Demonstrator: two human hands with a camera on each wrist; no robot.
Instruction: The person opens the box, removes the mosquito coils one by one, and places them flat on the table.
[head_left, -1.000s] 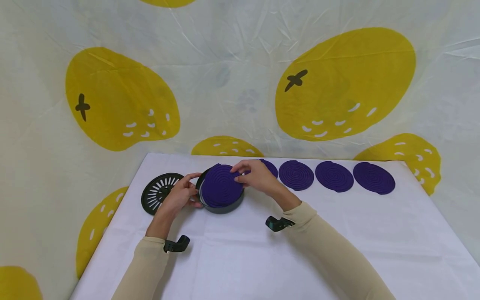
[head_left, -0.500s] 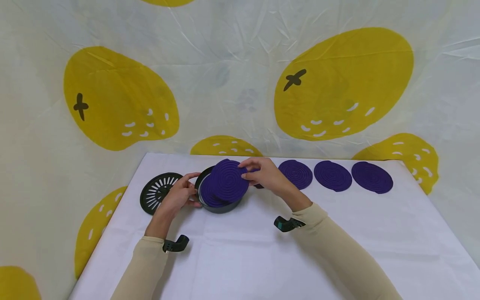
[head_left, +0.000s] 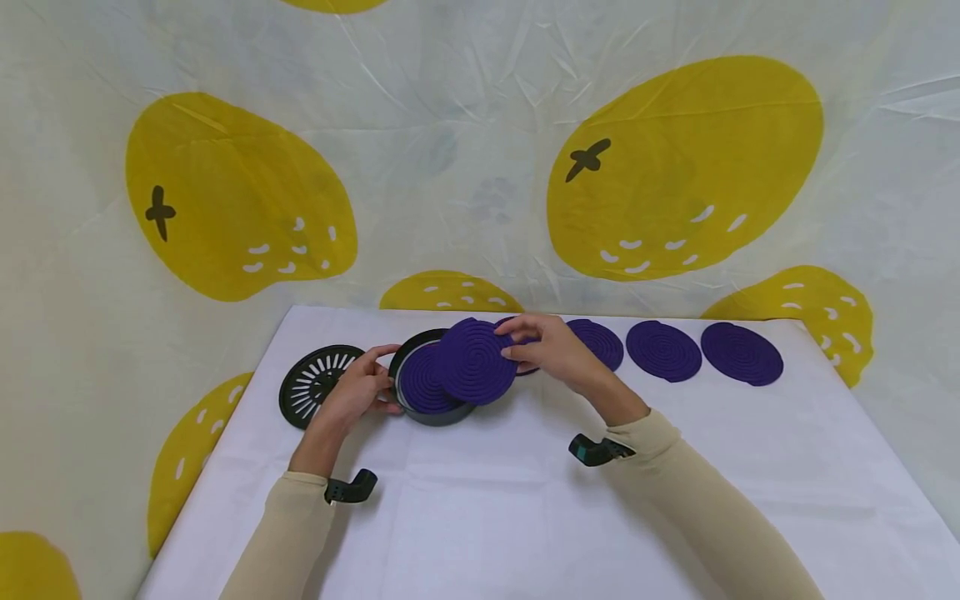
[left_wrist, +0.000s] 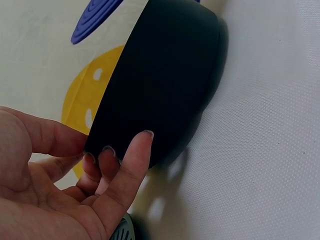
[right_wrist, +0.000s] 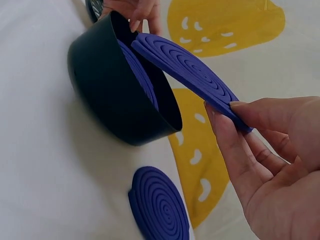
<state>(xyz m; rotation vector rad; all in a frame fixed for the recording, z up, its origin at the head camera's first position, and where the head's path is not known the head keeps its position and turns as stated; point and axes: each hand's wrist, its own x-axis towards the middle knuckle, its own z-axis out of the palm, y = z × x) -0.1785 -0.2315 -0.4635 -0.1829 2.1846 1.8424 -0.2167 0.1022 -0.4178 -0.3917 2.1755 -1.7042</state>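
Note:
My right hand [head_left: 551, 350] pinches a round purple coaster [head_left: 475, 362] with spiral grooves by its right edge, thumb on one face and fingers on the other. The coaster is held tilted over the right side of a dark round container [head_left: 431, 419]. Inside this container lies another purple coaster [head_left: 418, 382], partly covered by the held one in the head view. My left hand [head_left: 358, 390] holds the container at its left side. In the left wrist view the thumb and fingers [left_wrist: 136, 155] meet the dark outer wall [left_wrist: 160, 75] and rim.
A black slotted disc [head_left: 307, 392] lies left of the container, partly behind my left hand. Along the far edge runs a row of purple coasters [head_left: 663, 350], one partly hidden behind my right hand. A cloth with yellow lemons [head_left: 682, 167] hangs behind the white table [head_left: 480, 517].
My right hand has moved right with the pinched coaster, drawing it partly off the container and uncovering the coaster inside. My left hand has stayed at the container.

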